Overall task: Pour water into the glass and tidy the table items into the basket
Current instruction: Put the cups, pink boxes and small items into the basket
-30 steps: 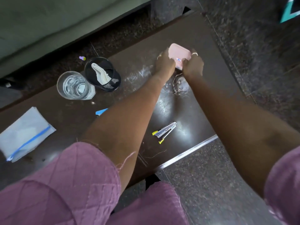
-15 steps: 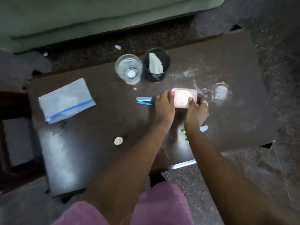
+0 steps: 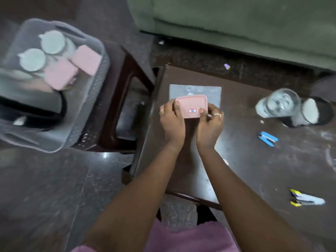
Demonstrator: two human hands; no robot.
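I hold a small pink box (image 3: 190, 104) between both hands above the left end of the dark table (image 3: 254, 160). My left hand (image 3: 171, 122) grips its left side and my right hand (image 3: 209, 124) grips its right side. Under the box lies a grey zip pouch (image 3: 196, 90). A grey plastic basket (image 3: 91, 99) sits on a dark stool (image 3: 125, 113) to the left, with two pink boxes (image 3: 72, 68) and two round-lidded jars (image 3: 41, 51) inside. A glass of water (image 3: 278, 102) stands at the right beside a black mesh cup (image 3: 316, 111).
A blue stapler (image 3: 268, 139) lies on the table right of my hands. A silver tool with yellow tips (image 3: 305, 200) lies near the front right edge. A green sofa (image 3: 236, 20) runs along the back. Dark stone floor surrounds the table and stool.
Both hands carried the pink box leftwards across the table, from near the right end to over the zip pouch. My view swung left, bringing the basket on the stool into sight.
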